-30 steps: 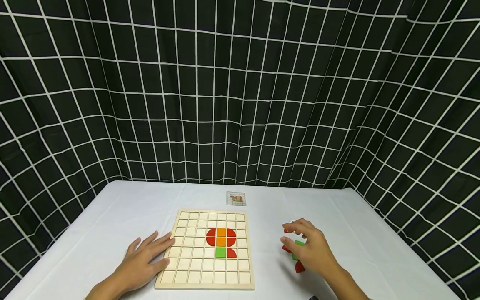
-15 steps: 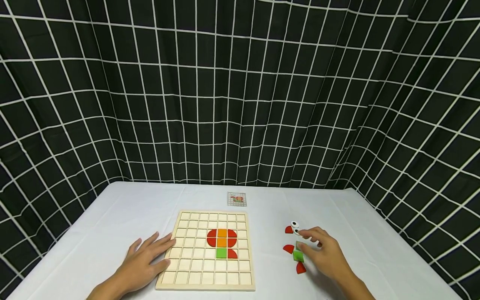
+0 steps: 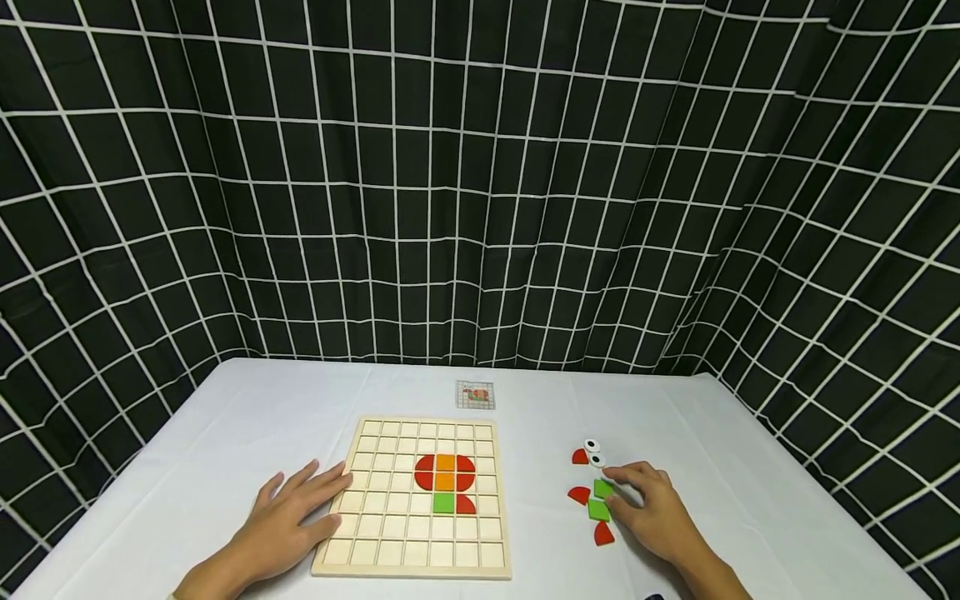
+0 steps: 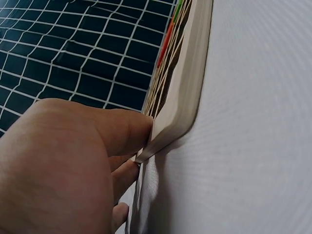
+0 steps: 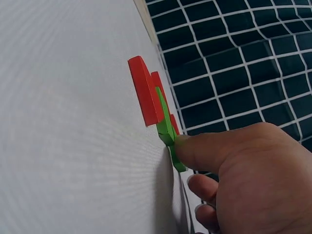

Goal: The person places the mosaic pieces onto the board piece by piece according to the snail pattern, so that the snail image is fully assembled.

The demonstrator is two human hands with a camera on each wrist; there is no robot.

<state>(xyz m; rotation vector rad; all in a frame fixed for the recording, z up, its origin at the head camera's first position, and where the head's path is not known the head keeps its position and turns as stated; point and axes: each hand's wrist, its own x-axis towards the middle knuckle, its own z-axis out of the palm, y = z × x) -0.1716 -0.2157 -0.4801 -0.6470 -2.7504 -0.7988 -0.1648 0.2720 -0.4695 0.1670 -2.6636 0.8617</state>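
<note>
My left hand [image 3: 281, 527] rests at the left edge of a wooden grid board [image 3: 375, 550], fingers spread and thumb touching the rim. On the board lie red quarter-round tiles [image 3: 465, 504], orange square tiles [image 3: 446, 481] and a green square tile [image 3: 443, 502]. My right hand [image 3: 656, 508] is at the loose green square tile [image 3: 603, 489], index finger near its far edge and thumb by its near right side. In the right wrist view, the thumb [image 5: 202, 151] appears to touch green. Another green square tile [image 3: 598, 510] lies just nearer.
Loose red quarter-round tiles [image 3: 578, 495] and two white eye discs [image 3: 596, 459] lie around the right hand. A small picture card [image 3: 476, 395] sits behind the board on the white-covered table [image 3: 300, 400]. A black curtain with white grid lines [image 3: 450, 208] hangs behind.
My right hand has shifted right and come down beside the green tile, uncovering the eye discs and red tiles. The left hand and the board tiles stay as they were.
</note>
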